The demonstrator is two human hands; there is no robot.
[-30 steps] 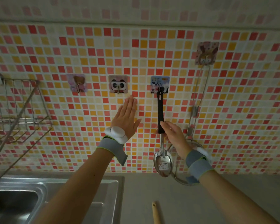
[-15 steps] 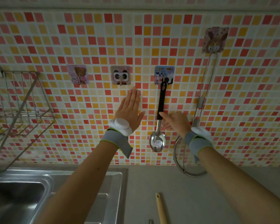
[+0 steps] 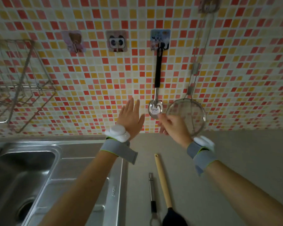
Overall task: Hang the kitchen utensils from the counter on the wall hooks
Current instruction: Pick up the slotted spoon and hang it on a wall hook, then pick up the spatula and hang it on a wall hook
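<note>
A black-handled steel spoon [image 3: 157,75] hangs from the blue hook [image 3: 160,39] on the tiled wall. To its right a wire strainer [image 3: 187,111] hangs from the top-right hook [image 3: 208,4]. The panda hook [image 3: 117,41] and the bear hook [image 3: 75,40] hold nothing. On the counter lie a wooden-handled black spatula [image 3: 163,183] and a slim steel utensil [image 3: 152,198]. My left hand [image 3: 131,118] is flat and open near the wall, holding nothing. My right hand [image 3: 174,126] is just below the spoon's bowl, fingers loosely curled and empty.
A wire dish rack [image 3: 18,84] is mounted on the wall at the left. A steel sink [image 3: 23,176] with a drainboard fills the lower left. The grey counter [image 3: 235,160] stretches to the right.
My right hand let go of the spoon, which now hangs on the blue hook, and dropped below its bowl. My left hand lowered. The view tilted down, showing more counter.
</note>
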